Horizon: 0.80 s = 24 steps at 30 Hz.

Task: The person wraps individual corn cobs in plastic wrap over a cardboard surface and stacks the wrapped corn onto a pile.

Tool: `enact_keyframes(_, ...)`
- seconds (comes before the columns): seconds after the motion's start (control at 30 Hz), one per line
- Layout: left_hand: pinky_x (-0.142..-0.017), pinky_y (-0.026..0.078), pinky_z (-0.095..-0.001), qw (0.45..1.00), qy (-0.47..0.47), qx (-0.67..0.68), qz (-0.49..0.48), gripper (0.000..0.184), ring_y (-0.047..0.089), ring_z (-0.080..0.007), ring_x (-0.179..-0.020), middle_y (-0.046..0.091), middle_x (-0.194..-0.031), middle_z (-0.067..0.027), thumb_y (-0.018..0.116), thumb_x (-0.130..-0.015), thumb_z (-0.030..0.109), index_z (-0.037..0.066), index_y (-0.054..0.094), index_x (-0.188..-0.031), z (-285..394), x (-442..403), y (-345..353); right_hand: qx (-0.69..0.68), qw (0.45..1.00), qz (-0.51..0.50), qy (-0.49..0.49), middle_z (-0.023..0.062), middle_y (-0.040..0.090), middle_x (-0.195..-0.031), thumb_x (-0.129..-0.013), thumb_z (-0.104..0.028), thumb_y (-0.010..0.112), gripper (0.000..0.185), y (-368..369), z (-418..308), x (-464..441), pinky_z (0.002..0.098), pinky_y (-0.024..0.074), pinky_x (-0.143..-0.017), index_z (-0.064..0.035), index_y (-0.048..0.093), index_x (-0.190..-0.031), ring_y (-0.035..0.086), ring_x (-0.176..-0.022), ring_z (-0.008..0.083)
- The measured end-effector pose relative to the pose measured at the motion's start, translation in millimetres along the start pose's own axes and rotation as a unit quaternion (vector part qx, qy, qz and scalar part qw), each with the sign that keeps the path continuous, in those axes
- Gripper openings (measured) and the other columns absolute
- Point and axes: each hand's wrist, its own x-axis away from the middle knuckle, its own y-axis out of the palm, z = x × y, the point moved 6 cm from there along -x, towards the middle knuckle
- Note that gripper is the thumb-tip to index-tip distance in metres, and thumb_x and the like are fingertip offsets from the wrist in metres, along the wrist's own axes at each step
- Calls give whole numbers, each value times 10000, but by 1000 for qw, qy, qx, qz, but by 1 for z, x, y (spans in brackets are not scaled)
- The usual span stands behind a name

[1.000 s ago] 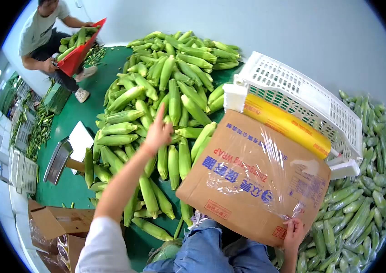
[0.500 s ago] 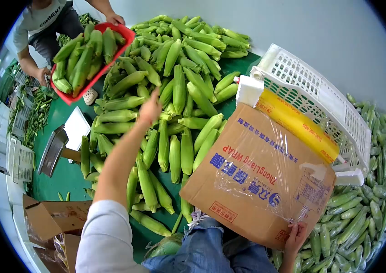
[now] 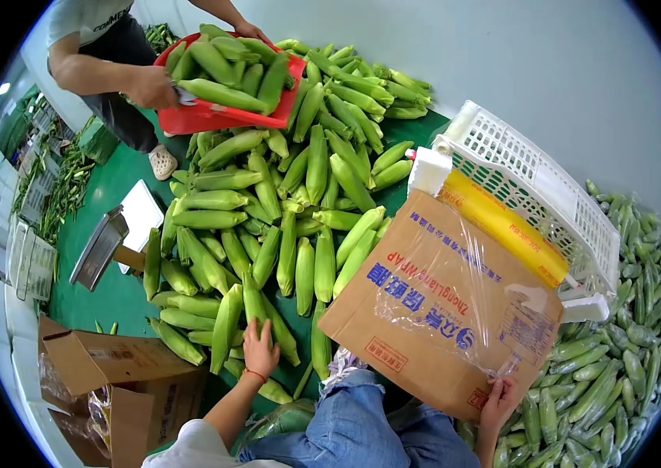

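Observation:
My left hand point(image 3: 261, 351) has its fingers wrapped on the lower end of a green corn ear point(image 3: 253, 303) at the near edge of a large corn pile point(image 3: 317, 168). At the near right corner of a cardboard sheet point(image 3: 439, 312), my right hand point(image 3: 501, 399) pinches the clear film point(image 3: 494, 355) lying over the cardboard. A yellow film roll point(image 3: 506, 226) sits along the far edge of the sheet, between white end blocks.
A co-worker point(image 3: 104, 74) tilts a red basket point(image 3: 225, 113) of corn over the pile. Wrapped corn point(image 3: 580, 390) lies right, beside a white crate point(image 3: 537, 168). A scale point(image 3: 100, 248) and open carton point(image 3: 124, 390) stand left.
My left hand has come down from above the pile to an ear near my knees. The co-worker has brought the red basket right, over the pile. My right hand remains at the cardboard's corner.

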Motion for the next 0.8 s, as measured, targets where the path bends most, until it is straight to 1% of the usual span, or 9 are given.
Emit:
enact_keyframes(0.1, -971, 410, -483, 987, -157, -15, 11, 871, 412, -431, -1213, 306, -1420, -240, 756, -727, 244, 249, 295, -1466, -25, -26, 12, -1, 1000, 0, 22, 75, 591, -864, -974, -59, 484, 83, -1, -2, 2, 260, 462, -773, 9, 531, -964, 576, -803, 144)
enact_keyframes(0.3, -880, 475, -458, 977, -168, -99, -88, 1080, 522, -420, -1044, 347, -1354, -253, 781, -702, 293, 331, 70, -1514, -22, -38, 12, -29, 999, -3, 20, 78, 615, -867, -970, -78, 502, 96, 0, -3, 3, 261, 465, -777, 8, 543, -963, 588, -805, 144)
enact_keyframes(0.43, -874, 499, -480, 982, -121, 146, -24, 1126, 527, -395, -1107, 436, -1280, -247, 769, -678, 128, 223, 27, -1520, -52, -42, 14, -46, 998, 4, 30, 82, 627, -860, -965, -93, 511, 117, 0, -8, 1, 272, 468, -768, 12, 559, -946, 594, -797, 152)
enact_keyframes(0.5, -911, 498, -435, 831, -266, 485, -49, 935, 565, -310, -1081, 534, -1193, -183, 691, -735, 57, 116, 138, -1488, -17, -33, -26, -34, 999, 6, 23, 89, 632, -854, -956, -92, 518, 120, 0, -7, 0, 284, 469, -760, 14, 570, -931, 600, -788, 168)
enact_keyframes(0.57, -919, 501, -427, 646, -248, 712, -120, 793, 566, -297, -1092, 527, -1245, -150, 661, -795, 128, 112, 234, -1463, -26, -31, -24, -3, 1000, -3, 7, 88, 639, -860, -957, -78, 513, 107, -1, -5, 0, 282, 471, -762, 13, 567, -942, 606, -793, 165)
enact_keyframes(0.63, -911, 509, -442, 581, -157, 790, -118, 729, 557, -293, -1115, 519, -1283, -121, 650, -830, 226, 117, 281, -1449, 32, -26, -88, 46, 999, -19, -17, 77, 648, -878, -968, -53, 494, 82, -2, -2, 0, 264, 472, -776, 8, 548, -980, 612, -811, 143)
enact_keyframes(0.7, -926, 508, -406, 575, -119, 794, -159, 782, 546, -267, -1144, 495, -1323, -101, 719, -787, 271, 125, 314, -1440, 87, -32, -136, 117, 992, -32, -23, 85, 662, -876, -965, -57, 505, 89, -3, -7, -1, 270, 485, -763, 11, 552, -997, 627, -809, 153)
enact_keyframes(0.77, -913, 511, -383, 677, -26, 695, -240, 833, 551, -253, -1141, 492, -1325, -90, 769, -756, 256, 144, 314, -1445, 117, -46, -149, 71, 997, -18, -19, 84, 666, -864, -965, -85, 517, 111, -1, 0, 0, 281, 492, -761, 13, 562, -993, 631, -811, 150)
enact_keyframes(0.8, -901, 512, -377, 769, 104, 579, -248, 839, 562, -252, -1125, 507, -1297, -103, 791, -727, 237, 151, 345, -1433, 160, -58, -164, 49, 999, -6, -4, 93, 662, -850, -946, -94, 534, 106, -2, 1, -1, 307, 485, -753, 0, 576, -970, 626, -806, 193)
